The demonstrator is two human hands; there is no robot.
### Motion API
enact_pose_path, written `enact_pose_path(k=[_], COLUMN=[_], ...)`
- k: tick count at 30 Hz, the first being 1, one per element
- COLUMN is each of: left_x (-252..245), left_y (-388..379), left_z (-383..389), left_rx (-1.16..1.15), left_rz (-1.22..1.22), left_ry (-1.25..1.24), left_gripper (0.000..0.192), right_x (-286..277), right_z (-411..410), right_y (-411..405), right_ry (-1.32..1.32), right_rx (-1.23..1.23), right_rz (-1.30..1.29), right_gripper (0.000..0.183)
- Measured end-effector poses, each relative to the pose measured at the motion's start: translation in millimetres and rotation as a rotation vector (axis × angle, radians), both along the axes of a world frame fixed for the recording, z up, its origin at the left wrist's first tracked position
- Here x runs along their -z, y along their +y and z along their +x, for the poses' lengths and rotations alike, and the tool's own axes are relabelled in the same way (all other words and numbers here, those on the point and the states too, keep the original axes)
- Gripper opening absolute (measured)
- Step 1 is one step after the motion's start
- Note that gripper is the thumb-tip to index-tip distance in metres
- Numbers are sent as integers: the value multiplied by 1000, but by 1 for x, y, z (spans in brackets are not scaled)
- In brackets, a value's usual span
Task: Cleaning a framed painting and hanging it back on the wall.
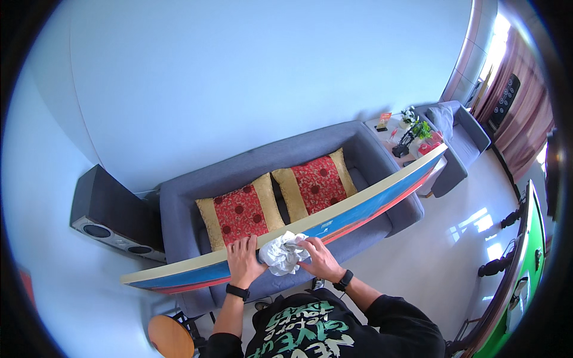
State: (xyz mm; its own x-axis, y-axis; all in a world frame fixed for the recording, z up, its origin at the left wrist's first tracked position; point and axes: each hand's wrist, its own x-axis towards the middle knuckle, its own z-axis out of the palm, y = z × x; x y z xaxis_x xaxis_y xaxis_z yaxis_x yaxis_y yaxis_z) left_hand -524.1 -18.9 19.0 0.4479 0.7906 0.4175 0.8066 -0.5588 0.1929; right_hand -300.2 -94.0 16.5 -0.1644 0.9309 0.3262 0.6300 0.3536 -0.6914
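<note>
A long framed canvas painting (358,220) with a pale top edge and a blue and red face stands upright before me, across the front of the grey sofa. My left hand (244,262) grips its top edge, fingers over the far side. My right hand (318,260) holds a crumpled white cloth (284,253) against the painting's top edge and face, just right of my left hand. The cloth hides part of the edge. A small dark item shows between my left hand and the cloth; I cannot tell what it is.
On the grey sofa (268,163) lie two cushions with red middles and gold ends (241,210). A black floor speaker (121,215) stands left, a round wooden stool (171,335) below. A side table with plants (421,129) and an armchair (465,138) are at right, near a green-topped table (530,250).
</note>
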Motion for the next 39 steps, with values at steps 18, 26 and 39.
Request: enact_pose_path(k=[18,26,39], left_x=[-1,82,51], left_y=[-38,-87,-61], left_z=[37,24,78], left_rx=[-407,-511,170], left_rz=[79,-1092,-1247], left_ry=[-43,-1077,-2316], left_gripper=[71,46,50], right_x=[-11,-9,-37], right_z=[41,33,109], right_y=[82,83,98], right_ry=[-392,-333,-358], right_rx=[-205,-193,-359], right_rz=[159,171,-123], right_gripper=[55,54,47])
